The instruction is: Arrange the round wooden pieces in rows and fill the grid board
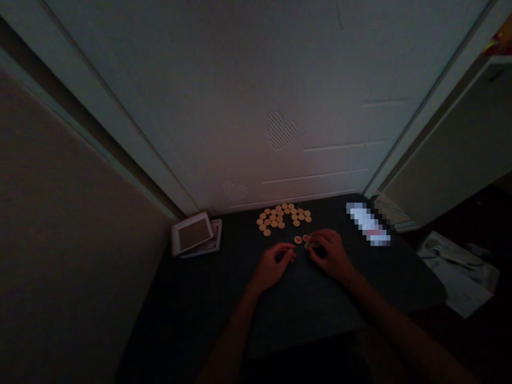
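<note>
Several round wooden discs (283, 216) lie in a flat cluster at the far side of a dark table (208, 298), close to the wall. Two or three more discs with red marks (298, 240) lie apart from the cluster, just in front of my hands. My left hand (273, 266) rests on the table with its fingers curled together in a pinch; whether it holds anything is hidden. My right hand (330, 253) lies over the loose discs, fingertips bent down and touching one of them.
An open white box with its lid (196, 234) sits at the table's far left. A blurred-out flat object (368, 224) lies at the far right. A white wall with heart patterns (282, 129) stands behind. Papers (460, 272) lie on the floor to the right.
</note>
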`<state>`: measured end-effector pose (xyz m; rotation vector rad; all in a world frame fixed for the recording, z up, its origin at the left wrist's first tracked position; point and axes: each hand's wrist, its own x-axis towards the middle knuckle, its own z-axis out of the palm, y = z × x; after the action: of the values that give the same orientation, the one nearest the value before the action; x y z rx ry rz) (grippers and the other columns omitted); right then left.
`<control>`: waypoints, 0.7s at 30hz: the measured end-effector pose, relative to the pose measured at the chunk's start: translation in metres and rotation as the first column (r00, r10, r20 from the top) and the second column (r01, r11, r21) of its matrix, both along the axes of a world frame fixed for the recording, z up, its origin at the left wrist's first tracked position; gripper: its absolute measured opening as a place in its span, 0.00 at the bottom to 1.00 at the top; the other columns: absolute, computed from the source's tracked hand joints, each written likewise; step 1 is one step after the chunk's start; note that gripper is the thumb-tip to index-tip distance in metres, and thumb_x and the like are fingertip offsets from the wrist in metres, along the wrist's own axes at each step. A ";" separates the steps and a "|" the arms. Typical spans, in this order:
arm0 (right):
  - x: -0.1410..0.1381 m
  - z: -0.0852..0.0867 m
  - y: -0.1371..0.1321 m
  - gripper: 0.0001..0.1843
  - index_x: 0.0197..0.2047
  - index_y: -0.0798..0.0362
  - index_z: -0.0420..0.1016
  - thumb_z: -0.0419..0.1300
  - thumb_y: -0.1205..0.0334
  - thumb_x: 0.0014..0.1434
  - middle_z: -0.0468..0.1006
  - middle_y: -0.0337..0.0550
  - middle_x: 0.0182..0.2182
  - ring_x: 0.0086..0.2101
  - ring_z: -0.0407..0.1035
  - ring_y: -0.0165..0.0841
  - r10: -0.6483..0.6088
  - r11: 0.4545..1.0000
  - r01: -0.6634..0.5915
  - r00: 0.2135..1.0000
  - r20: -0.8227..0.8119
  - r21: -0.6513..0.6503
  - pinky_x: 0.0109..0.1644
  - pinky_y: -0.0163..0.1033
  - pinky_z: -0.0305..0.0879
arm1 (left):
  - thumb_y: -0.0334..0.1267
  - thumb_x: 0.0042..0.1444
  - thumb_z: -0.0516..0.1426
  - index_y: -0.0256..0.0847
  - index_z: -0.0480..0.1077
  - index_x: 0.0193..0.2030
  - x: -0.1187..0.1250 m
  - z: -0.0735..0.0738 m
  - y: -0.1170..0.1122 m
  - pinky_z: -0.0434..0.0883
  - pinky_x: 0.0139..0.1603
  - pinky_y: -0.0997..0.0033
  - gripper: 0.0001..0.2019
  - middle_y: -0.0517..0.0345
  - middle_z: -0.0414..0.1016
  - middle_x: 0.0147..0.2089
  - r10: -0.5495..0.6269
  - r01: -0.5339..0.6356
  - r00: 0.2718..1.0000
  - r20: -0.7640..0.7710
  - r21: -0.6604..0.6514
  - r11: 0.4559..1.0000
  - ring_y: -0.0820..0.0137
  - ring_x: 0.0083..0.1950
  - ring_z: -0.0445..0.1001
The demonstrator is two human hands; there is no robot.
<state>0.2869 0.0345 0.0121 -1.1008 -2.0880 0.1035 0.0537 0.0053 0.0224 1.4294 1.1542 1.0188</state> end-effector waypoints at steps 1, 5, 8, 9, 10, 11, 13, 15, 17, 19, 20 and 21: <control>0.001 -0.001 0.001 0.10 0.47 0.48 0.76 0.62 0.62 0.61 0.78 0.48 0.46 0.49 0.69 0.45 -0.044 0.999 0.044 0.998 -0.049 0.009 0.54 0.54 0.66 | 0.46 0.62 0.59 0.40 0.76 0.48 0.000 -0.001 0.000 0.75 0.45 0.66 0.14 0.52 0.83 0.40 0.014 -0.014 1.000 -0.012 0.013 1.000 0.66 0.39 0.81; 0.007 -0.004 0.005 0.11 0.47 0.49 0.75 0.58 0.66 0.62 0.77 0.49 0.45 0.48 0.69 0.45 -0.187 0.982 0.189 0.967 -0.175 -0.007 0.52 0.54 0.68 | 0.44 0.64 0.57 0.41 0.76 0.48 0.000 -0.005 0.002 0.75 0.43 0.66 0.12 0.55 0.82 0.37 0.131 -0.119 0.986 -0.099 0.116 0.986 0.67 0.38 0.80; 0.008 -0.004 0.005 0.11 0.47 0.49 0.75 0.58 0.67 0.61 0.77 0.48 0.44 0.48 0.69 0.44 -0.180 0.984 0.180 0.969 -0.168 -0.015 0.53 0.53 0.67 | 0.40 0.65 0.56 0.43 0.75 0.50 -0.002 -0.007 0.004 0.75 0.47 0.64 0.11 0.54 0.81 0.43 0.252 -0.186 0.943 -0.219 0.282 0.941 0.66 0.43 0.80; 0.007 -0.003 0.005 0.11 0.47 0.49 0.75 0.59 0.66 0.61 0.77 0.48 0.45 0.48 0.69 0.44 -0.160 0.987 0.161 0.975 -0.152 -0.007 0.54 0.53 0.67 | 0.39 0.65 0.56 0.44 0.75 0.50 -0.003 -0.007 0.005 0.75 0.49 0.63 0.10 0.54 0.81 0.45 0.288 -0.191 0.923 -0.257 0.347 0.918 0.66 0.45 0.79; 0.006 -0.002 0.004 0.11 0.47 0.49 0.75 0.60 0.65 0.61 0.77 0.48 0.46 0.49 0.69 0.44 -0.135 0.991 0.136 0.983 -0.128 0.000 0.54 0.53 0.66 | 0.38 0.65 0.56 0.44 0.76 0.50 -0.004 -0.007 0.005 0.74 0.52 0.62 0.10 0.54 0.80 0.46 0.319 -0.186 0.903 -0.288 0.405 0.895 0.65 0.47 0.78; 0.005 -0.001 0.002 0.11 0.47 0.48 0.76 0.61 0.64 0.61 0.77 0.48 0.46 0.50 0.69 0.45 -0.105 0.994 0.106 0.990 -0.098 0.005 0.55 0.54 0.65 | 0.37 0.64 0.56 0.44 0.76 0.49 -0.005 -0.007 0.006 0.74 0.53 0.61 0.10 0.54 0.80 0.47 0.343 -0.179 0.887 -0.311 0.453 0.873 0.65 0.49 0.77; 0.001 0.001 0.000 0.12 0.48 0.47 0.76 0.63 0.61 0.60 0.77 0.48 0.48 0.51 0.68 0.45 -0.050 0.999 0.050 0.998 -0.026 -0.009 0.56 0.54 0.64 | 0.35 0.65 0.56 0.44 0.75 0.50 -0.007 -0.007 0.007 0.73 0.55 0.59 0.10 0.53 0.79 0.48 0.370 -0.164 0.866 -0.336 0.507 0.846 0.64 0.51 0.76; -0.002 0.002 -0.002 0.14 0.50 0.47 0.76 0.64 0.59 0.60 0.76 0.49 0.50 0.53 0.68 0.46 -0.028 0.999 0.029 0.999 0.026 -0.032 0.56 0.55 0.64 | 0.35 0.65 0.56 0.44 0.75 0.50 -0.008 -0.007 0.007 0.73 0.55 0.59 0.10 0.53 0.78 0.49 0.391 -0.173 0.854 -0.342 0.522 0.835 0.64 0.52 0.75; -0.003 0.002 -0.002 0.15 0.52 0.47 0.76 0.64 0.60 0.60 0.75 0.50 0.52 0.54 0.67 0.47 -0.030 0.998 0.032 0.998 0.050 -0.047 0.57 0.56 0.63 | 0.35 0.65 0.56 0.44 0.74 0.50 -0.009 -0.007 0.007 0.74 0.54 0.59 0.10 0.53 0.78 0.49 0.400 -0.185 0.851 -0.341 0.518 0.835 0.64 0.51 0.75; -0.003 0.002 -0.001 0.16 0.52 0.47 0.76 0.64 0.60 0.60 0.75 0.50 0.52 0.54 0.67 0.47 -0.028 0.998 0.031 0.998 0.056 -0.055 0.57 0.56 0.63 | 0.35 0.65 0.56 0.44 0.75 0.49 -0.010 -0.008 0.008 0.74 0.53 0.60 0.09 0.53 0.78 0.48 0.401 -0.191 0.852 -0.335 0.515 0.836 0.64 0.50 0.76; -0.003 0.002 -0.001 0.16 0.52 0.47 0.75 0.64 0.60 0.60 0.75 0.50 0.52 0.54 0.66 0.47 -0.024 0.998 0.027 0.998 0.055 -0.060 0.57 0.56 0.63 | 0.35 0.65 0.56 0.44 0.75 0.49 -0.010 -0.008 0.008 0.74 0.53 0.60 0.09 0.53 0.78 0.48 0.403 -0.194 0.853 -0.333 0.514 0.836 0.64 0.50 0.76; -0.002 0.002 -0.001 0.17 0.53 0.47 0.75 0.65 0.59 0.60 0.75 0.50 0.53 0.55 0.66 0.48 -0.019 0.998 0.023 0.998 0.053 -0.064 0.57 0.56 0.63 | 0.35 0.65 0.56 0.44 0.75 0.49 -0.010 -0.008 0.008 0.74 0.53 0.59 0.09 0.53 0.78 0.48 0.406 -0.197 0.852 -0.331 0.516 0.834 0.64 0.50 0.76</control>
<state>0.2844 0.0339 0.0137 -1.1752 -2.1321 0.1339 0.0439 0.0132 0.0144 1.9650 1.5757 1.3131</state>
